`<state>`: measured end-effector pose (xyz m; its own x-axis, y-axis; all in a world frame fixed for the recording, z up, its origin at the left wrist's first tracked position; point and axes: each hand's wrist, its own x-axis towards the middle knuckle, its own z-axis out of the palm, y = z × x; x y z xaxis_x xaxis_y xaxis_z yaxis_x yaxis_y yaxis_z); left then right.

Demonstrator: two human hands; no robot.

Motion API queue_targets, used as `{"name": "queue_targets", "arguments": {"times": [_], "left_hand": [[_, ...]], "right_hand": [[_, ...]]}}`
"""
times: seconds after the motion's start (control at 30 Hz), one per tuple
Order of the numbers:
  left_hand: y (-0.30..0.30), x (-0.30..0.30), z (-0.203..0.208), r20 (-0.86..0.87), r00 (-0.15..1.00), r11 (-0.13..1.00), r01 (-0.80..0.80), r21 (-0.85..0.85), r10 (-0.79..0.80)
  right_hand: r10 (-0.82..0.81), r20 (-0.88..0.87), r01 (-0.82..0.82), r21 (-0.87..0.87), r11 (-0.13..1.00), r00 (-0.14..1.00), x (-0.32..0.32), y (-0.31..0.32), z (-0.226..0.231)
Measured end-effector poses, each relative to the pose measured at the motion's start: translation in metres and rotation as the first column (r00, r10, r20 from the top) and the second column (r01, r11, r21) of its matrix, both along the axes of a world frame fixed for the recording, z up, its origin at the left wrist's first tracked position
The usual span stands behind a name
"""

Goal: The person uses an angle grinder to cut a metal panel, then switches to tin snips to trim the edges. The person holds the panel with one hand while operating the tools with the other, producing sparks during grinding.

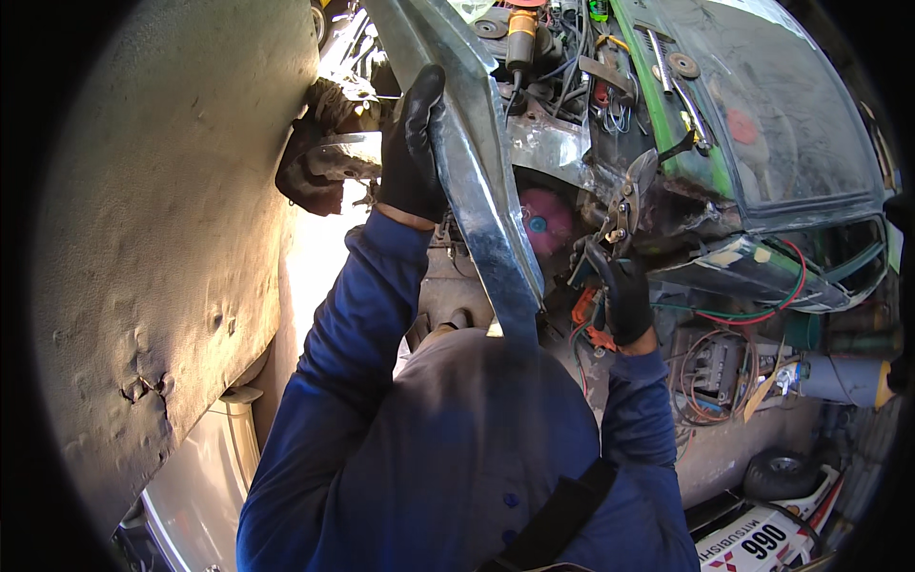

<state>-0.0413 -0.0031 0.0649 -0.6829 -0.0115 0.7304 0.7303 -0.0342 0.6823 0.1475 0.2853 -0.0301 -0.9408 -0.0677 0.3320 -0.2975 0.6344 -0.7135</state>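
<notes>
My left hand (415, 157), in a black glove, grips the edge of a long folded sheet-metal panel (472, 157). The panel slants from the top of the view down to the front of my body. My right hand (624, 296), also gloved in black, is closed round the handles of metal tin snips (629, 195). Their jaws point up and away, to the right of the panel and apart from it. Part of the handles is hidden by my fingers. Behind them lies the open front of a green car body (701, 162).
An orange power tool (521, 38) and wrenches (660, 62) lie on the car. A pink round part (545, 221) shows in the wheel area. Red and green hoses (753, 315) hang at right, near a grey-blue cylinder (839, 379). A large tan padded sheet (181, 191) stands left.
</notes>
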Motion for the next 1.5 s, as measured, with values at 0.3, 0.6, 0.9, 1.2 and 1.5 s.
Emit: {"name": "queue_targets", "arguments": {"times": [0.3,0.6,0.9,1.2,1.5], "left_hand": [[-0.009,0.005,-0.045,-0.313,0.81,0.69,-0.587,-0.424,0.497],[-0.005,0.013,-0.071,-0.303,0.753,0.632,-0.656,-0.414,0.583],[0.003,0.02,-0.076,-0.007,0.889,0.827,-0.429,-0.363,0.458],[0.009,0.025,-0.072,-0.109,0.853,0.742,-0.501,-0.445,0.51],[0.029,0.03,-0.062,0.421,0.814,0.901,-0.433,-0.018,0.4]], "right_hand": [[0.103,0.051,-0.112,0.239,0.965,0.993,0.034,-0.004,0.029],[0.143,0.369,-0.066,-0.213,0.975,0.918,0.047,-0.003,0.016],[0.257,0.523,-0.157,-0.229,0.961,0.813,0.041,0.013,0.018],[0.25,0.448,-0.166,-0.217,0.962,0.858,0.036,0.022,0.004],[0.24,0.527,-0.125,-0.245,0.961,0.815,0.037,0.039,-0.005]]}}
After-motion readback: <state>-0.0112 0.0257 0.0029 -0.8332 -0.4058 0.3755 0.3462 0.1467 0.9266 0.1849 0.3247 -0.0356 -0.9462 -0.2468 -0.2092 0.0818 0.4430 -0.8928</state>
